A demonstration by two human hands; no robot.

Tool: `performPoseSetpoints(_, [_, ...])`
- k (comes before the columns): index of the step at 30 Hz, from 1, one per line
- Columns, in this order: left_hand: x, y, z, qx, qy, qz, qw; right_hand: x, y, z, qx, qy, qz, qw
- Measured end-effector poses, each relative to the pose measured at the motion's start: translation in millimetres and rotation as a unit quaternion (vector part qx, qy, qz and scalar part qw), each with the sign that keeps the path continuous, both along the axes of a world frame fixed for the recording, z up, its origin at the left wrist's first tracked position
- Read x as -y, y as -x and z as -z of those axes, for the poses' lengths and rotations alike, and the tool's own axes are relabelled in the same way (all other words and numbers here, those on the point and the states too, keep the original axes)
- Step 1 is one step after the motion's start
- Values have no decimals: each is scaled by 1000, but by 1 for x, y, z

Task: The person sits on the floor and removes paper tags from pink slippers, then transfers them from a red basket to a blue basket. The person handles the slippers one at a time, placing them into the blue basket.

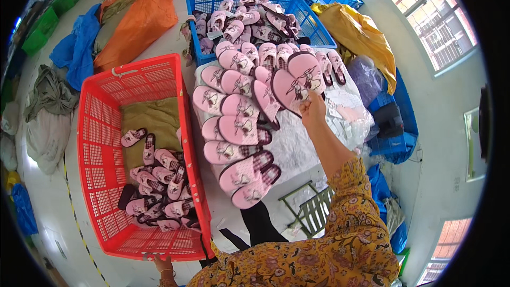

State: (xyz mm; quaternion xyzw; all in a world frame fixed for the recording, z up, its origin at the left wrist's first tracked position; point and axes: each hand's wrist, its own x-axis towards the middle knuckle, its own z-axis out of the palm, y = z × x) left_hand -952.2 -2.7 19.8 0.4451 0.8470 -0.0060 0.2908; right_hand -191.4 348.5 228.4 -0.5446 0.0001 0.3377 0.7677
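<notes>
My right hand [313, 108] is closed on a pair of pink slippers [295, 84] with a dark printed figure, raised over the work table [297, 149]. Pink slippers [239, 105] in overlapping rows cover the table's left side, and more stand along its far edge. Down at the lower edge, my left hand [164, 264] has its fingers on the near rim of a red plastic crate [135, 69]. Loose pink slippers with checked dark insides [159, 180] lie heaped in that crate, partly over a brown cloth.
Beyond the table stands a blue crate [191, 4] heaped with slippers. Orange sheeting [143, 18] and a blue bag [77, 48] lie at far left. Yellow sheeting [361, 34] and a blue container [396, 146] line the right. A green stool [316, 210] stands by the table's near side.
</notes>
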Motion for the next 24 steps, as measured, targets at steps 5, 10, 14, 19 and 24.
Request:
performPoseSetpoints(5, [6, -80, 13, -24, -26, 80, 996, -95, -127, 74, -106, -32, 28, 993])
performPoseSetpoints(10, [-10, -154, -28, 6, 30, 112, 993, -168, -167, 159, -171, -130, -62, 975])
performPoseSetpoints(14, [4, -157, -37, 4, 32, 133, 991, -185, -171, 209, -142, -87, -95, 981])
performPoseSetpoints(19, [-18, -152, -43, -26, 37, 93, 995, -127, -214, 244, -24, -59, -222, 973])
performPoseSetpoints(24, [-32, -120, -35, -58, -28, -33, 997, -54, -78, 118, 24, 28, -198, 979])
